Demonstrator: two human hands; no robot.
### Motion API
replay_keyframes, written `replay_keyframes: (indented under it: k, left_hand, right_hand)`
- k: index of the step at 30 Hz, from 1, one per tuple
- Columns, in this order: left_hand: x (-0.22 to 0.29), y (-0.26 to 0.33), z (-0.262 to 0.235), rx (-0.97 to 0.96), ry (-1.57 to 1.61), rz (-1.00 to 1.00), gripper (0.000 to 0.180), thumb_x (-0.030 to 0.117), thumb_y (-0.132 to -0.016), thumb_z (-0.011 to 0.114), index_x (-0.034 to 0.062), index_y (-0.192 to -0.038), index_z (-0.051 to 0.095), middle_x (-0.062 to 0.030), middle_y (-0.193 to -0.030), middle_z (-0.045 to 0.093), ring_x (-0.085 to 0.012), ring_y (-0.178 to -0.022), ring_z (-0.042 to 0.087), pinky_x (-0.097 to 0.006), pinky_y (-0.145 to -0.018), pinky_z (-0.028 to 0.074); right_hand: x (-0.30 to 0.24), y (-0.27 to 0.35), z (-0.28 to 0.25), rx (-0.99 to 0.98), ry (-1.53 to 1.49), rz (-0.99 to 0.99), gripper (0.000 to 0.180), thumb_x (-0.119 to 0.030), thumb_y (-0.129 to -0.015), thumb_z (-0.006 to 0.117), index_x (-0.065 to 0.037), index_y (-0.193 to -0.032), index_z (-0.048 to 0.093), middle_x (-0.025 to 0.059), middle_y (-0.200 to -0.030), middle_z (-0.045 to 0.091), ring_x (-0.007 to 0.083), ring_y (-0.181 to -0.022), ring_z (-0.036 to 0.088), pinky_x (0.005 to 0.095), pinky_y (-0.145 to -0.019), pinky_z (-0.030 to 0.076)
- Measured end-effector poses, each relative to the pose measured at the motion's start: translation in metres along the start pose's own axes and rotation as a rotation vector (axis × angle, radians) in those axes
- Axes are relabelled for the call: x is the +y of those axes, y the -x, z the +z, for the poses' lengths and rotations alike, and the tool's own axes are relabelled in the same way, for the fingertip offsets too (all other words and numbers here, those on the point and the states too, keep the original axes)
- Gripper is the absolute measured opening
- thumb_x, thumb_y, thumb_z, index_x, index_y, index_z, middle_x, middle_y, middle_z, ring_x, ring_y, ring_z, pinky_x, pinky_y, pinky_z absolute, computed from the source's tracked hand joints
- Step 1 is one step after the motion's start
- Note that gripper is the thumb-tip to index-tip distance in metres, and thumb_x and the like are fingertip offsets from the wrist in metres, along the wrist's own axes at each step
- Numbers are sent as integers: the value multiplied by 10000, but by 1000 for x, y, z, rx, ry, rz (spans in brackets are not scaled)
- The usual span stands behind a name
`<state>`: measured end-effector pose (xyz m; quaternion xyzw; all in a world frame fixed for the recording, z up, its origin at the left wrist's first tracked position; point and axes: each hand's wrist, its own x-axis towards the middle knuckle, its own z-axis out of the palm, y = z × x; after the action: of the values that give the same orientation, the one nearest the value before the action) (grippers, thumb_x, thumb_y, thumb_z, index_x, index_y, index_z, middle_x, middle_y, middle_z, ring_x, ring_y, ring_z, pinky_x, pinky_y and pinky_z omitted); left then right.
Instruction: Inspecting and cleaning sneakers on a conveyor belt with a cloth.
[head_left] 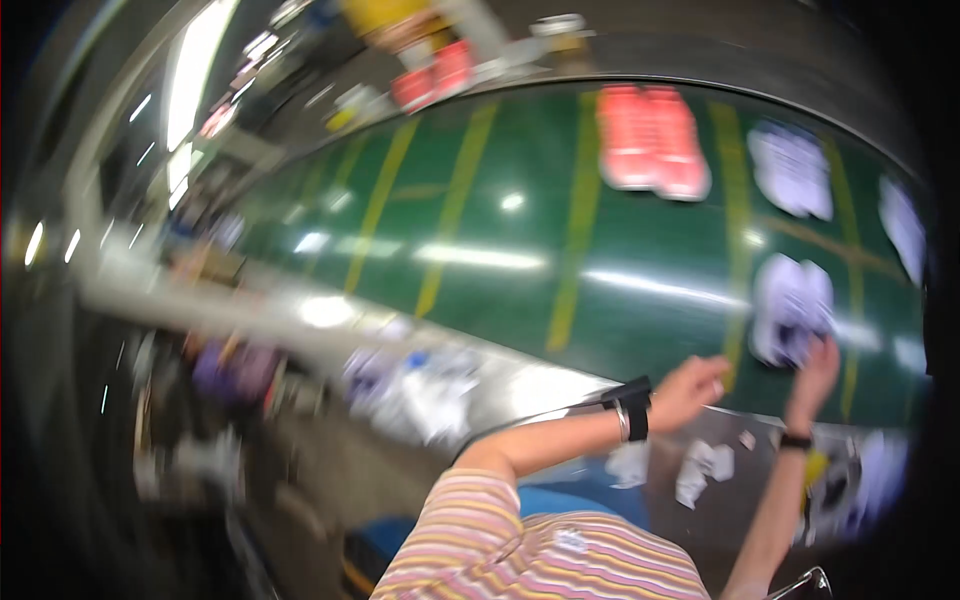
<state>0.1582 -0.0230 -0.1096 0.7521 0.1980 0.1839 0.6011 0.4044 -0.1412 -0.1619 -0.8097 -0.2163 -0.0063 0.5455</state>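
Note:
A pair of pale lavender-white sneakers lies on the near side of the green conveyor belt, at the right. My right hand, with a dark band at its wrist, is at the near end of this pair, its fingers closed on the right shoe. To the left of it my left hand hovers by the belt's near edge. Its fingers are loosely bent and apart, with nothing visible in them. A dark strap and a bracelet circle that wrist. Motion blur softens the fingers of both hands.
Coral-red sneakers and more pale sneakers stand on the far side of the belt. Another pale shoe is at the far right. Crumpled white paper lies near me; plastic-wrapped items are at left. A person in yellow is across the belt.

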Motion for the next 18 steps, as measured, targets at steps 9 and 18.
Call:
replay_keyframes:
  k: [9,18]
  left_hand:
    - [25,362,-239,1335,-887,-480,221,-22,-716,532,45,-927,520,-82,-937,483,-201,-843,493,-288,-682,423]
    - [-55,448,-387,165,-939,-1121,602,517,-607,695,209,-1112,582,-162,-1130,541,-269,-1130,454,-515,-955,243]
  right_hand:
    - [-94,103,26,-500,-456,284,259,-189,-911,498,-11,-1094,547,26,-1011,561,82,-918,512,230,-815,398]
    - [-333,216,42,-928,-591,-240,78,-62,-826,551,6,-854,578,84,-824,531,154,-725,489,259,-692,387]
